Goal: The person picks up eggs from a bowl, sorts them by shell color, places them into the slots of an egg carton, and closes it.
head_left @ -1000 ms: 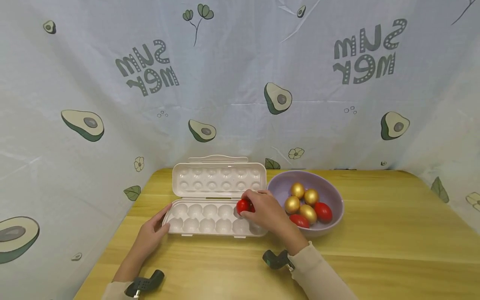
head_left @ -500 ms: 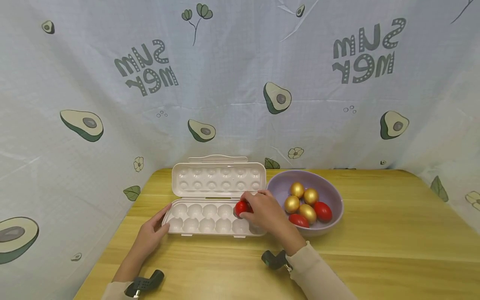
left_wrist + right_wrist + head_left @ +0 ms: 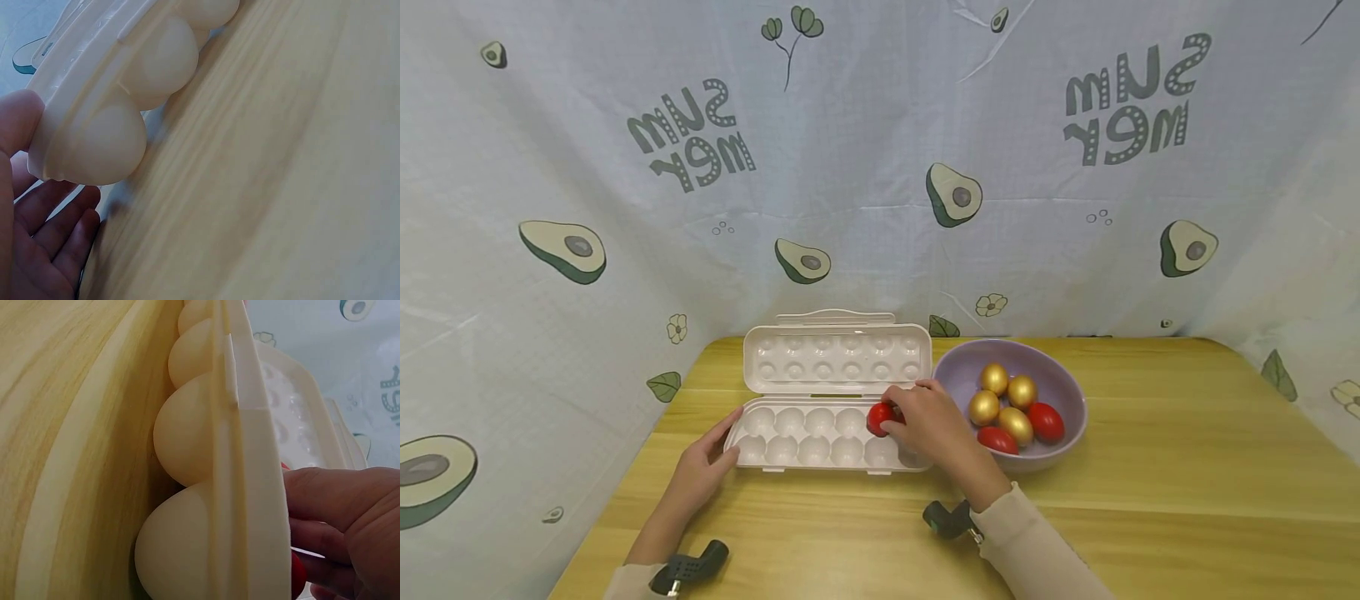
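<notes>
Wooden table [image 3: 1150, 467] is running back to an avocado-print curtain [image 3: 865, 100]; I'm watching remotely over three feeds. Egg tray [image 3: 815, 452] is lying on it, lid [image 3: 838, 358] leaning back at 12 o'clock. Left hand [image 3: 700, 467] is gripping the tray's 9 o'clock end, thumb at the rim, fingers around the corner. Right hand [image 3: 928, 421] is pinching a red egg [image 3: 878, 421] between thumb and fingertips at the back row, about 2 o'clock of tray centre; I'm not resolving whether it's fully seated. Bowl [image 3: 951, 383] is sitting just beside, at 3 o'clock, holding four gold eggs [image 3: 983, 407] plus red eggs [image 3: 1046, 423] at its 4 and 7. Risks I'm seeing: releasing off-centre may send the egg rolling into a neighbouring pocket; uneven pressing could rock the tray, given its rounded pocket undersides [image 3: 103, 144]; a low forearm swing toward 3 o'clock might bump the bowl. Left wrist feed is showing those undersides and the fingers behind the corner, both lost from overhead. Right wrist feed is catching a red patch [image 3: 299, 575] at 6 o'clock of the thumb tip and a red sliver [image 3: 285, 465] at 11; head feed is showing only one egg plainly there, so I'm not calling it one or two. Only head is covering the bowl.
</notes>
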Demonstrator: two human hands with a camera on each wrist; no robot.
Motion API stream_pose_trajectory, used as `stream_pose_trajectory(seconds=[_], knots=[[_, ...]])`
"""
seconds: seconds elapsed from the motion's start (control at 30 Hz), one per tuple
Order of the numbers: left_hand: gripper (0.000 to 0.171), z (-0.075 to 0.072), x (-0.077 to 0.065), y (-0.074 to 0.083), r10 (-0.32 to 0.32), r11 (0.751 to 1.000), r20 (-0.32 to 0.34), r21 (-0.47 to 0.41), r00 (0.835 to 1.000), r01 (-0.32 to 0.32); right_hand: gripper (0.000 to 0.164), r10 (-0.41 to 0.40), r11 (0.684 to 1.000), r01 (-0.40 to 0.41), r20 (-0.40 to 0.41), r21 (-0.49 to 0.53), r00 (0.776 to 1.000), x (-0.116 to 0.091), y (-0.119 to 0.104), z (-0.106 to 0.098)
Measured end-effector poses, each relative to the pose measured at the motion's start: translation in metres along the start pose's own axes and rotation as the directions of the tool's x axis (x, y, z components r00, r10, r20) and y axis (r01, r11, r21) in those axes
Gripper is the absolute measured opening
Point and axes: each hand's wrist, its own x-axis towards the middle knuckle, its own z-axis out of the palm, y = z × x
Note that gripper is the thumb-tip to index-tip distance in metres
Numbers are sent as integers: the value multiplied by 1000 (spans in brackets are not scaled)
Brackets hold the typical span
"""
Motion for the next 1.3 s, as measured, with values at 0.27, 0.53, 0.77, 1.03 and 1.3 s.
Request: stream_pose_trajectory(seconds=[0.27, 0.53, 0.77, 1.03, 1.3], knots=[[54, 0, -1, 1, -2, 1000, 1, -22, 1000, 2, 25, -2, 1000, 2, -7, 28, 1000, 0, 0, -1], [55, 0, 0, 2, -5, 1000, 3, -10, 1000, 5, 28, 4, 998, -2, -29, 62, 1000, 1, 1, -1], [55, 0, 0, 1, 1, 1000, -2, 5, 1000, -1, 26, 20, 979, -10, -47, 205, 999, 1, 3, -4], [55, 0, -1, 0, -5, 1000, -1, 6, 1000, 5, 32, 63, 926, -52, -17, 375, 998, -1, 10, -20], [53, -1, -1, 6, 14, 1000, -7, -3, 1000, -14, 37, 171, 891, -167, 28, 422, 985, -11, 28, -44]])
